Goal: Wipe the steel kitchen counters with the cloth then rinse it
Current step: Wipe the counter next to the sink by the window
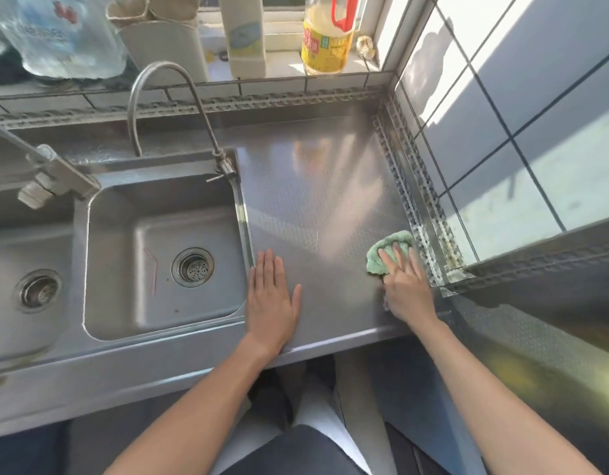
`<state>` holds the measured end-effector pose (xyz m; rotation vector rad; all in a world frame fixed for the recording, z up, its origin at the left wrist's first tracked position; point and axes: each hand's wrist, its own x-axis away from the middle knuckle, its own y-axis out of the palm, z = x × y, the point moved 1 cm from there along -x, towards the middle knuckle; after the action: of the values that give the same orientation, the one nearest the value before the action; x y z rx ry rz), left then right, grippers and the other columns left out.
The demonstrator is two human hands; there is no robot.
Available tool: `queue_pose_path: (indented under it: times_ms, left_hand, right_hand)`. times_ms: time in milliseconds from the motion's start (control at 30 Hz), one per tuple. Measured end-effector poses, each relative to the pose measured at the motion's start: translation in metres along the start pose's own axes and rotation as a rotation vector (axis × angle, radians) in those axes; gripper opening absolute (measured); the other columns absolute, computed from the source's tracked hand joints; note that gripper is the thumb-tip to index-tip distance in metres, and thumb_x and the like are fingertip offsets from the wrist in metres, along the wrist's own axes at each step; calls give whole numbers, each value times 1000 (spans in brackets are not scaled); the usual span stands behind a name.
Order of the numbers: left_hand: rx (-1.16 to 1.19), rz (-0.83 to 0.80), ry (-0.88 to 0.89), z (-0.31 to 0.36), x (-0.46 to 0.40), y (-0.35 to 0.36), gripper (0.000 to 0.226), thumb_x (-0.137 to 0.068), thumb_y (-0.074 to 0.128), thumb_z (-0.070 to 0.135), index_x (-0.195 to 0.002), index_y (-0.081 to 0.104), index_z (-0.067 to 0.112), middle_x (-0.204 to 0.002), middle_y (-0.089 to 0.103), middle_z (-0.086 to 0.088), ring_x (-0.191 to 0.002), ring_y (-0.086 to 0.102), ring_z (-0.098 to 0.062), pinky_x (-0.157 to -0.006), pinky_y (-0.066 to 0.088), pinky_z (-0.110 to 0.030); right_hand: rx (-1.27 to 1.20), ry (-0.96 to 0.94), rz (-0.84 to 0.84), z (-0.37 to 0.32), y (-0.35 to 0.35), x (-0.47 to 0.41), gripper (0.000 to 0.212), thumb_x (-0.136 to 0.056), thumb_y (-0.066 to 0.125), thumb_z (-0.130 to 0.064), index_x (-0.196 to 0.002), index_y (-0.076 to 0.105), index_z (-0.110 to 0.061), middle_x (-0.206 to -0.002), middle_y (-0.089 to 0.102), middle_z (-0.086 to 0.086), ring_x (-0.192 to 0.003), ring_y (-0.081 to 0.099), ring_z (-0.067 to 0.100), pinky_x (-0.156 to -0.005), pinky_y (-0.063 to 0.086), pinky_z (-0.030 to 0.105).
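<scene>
Right now my right hand (404, 286) presses the green cloth (388, 250) flat on the counter (313, 200), fingers spread, nothing gripped; my left hand (272, 299) lies open well aside. Beyond my fingertips, the perforated trim (419, 214) could snag the cloth.

I count two hands, the left hand (273, 301) and the right hand (406, 289), one green cloth (388, 250), two sink basins (166, 255) with two drains (192, 267), two faucets (179, 108), and one yellow oil bottle (327, 39).
</scene>
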<state>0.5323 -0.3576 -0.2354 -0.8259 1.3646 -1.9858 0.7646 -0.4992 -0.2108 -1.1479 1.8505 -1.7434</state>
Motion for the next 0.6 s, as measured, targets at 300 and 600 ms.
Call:
queue_pose_path:
  times_ms: [300,600]
  left_hand:
    - [64,-17,109,5,72,-23,52,-100,55,23,-148,52,5,-161,45,-11,-156,33,-30,-129,26,-49]
    - [50,62,-142,-12,178,0,55,-96,60,19,-150,51,11,-165,39,-7,-158,30,-25,-126,33,-46]
  right_hand:
    - [-8,-344,-79,-98,31,34,62,-102,43,-16,-160,27,-30,-171,11,2,-158,0,34,-128,7,50]
    - [35,-626,-177,31,7,59,60,-102,52,-19,-158,33,-30,-169,19,-2,-158,8,29,-127,18,48]
